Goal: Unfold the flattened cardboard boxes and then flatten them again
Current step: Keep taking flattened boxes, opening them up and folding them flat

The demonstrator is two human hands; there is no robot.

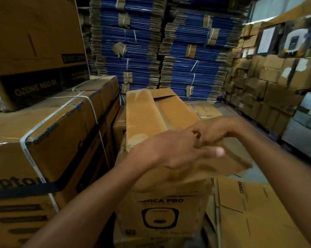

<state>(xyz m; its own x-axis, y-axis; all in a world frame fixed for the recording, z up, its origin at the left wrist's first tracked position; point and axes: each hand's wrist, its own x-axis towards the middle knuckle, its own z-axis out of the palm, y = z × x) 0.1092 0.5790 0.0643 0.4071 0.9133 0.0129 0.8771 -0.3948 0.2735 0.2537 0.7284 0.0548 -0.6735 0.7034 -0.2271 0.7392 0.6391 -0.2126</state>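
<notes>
While the upright box [161, 212] is standing directly in front of the person, printed face toward the camera, both hands are working at its top. The left hand [169, 154] is lying across the top with fingers stretched out, gripping nothing. The right hand [215, 131] is curling its fingers down at the top flap [238, 158], though blur is hiding whether they are pinching it. That flap is sticking out to the right, so this is probably a flap fold. It is likely going best with one hand steadying the wall while the other is bending the flap along its crease, not mid-panel. A flattened carton [258, 212] is lying on the floor just beside the box on the right, crowding the footing. Strapped cartons [52, 140] are standing close on the left, limiting elbow room. A long carton [151, 113] is sitting just behind, and farther back tied bundles of blue-edged flat cartons [133, 51] are rising high.
</notes>
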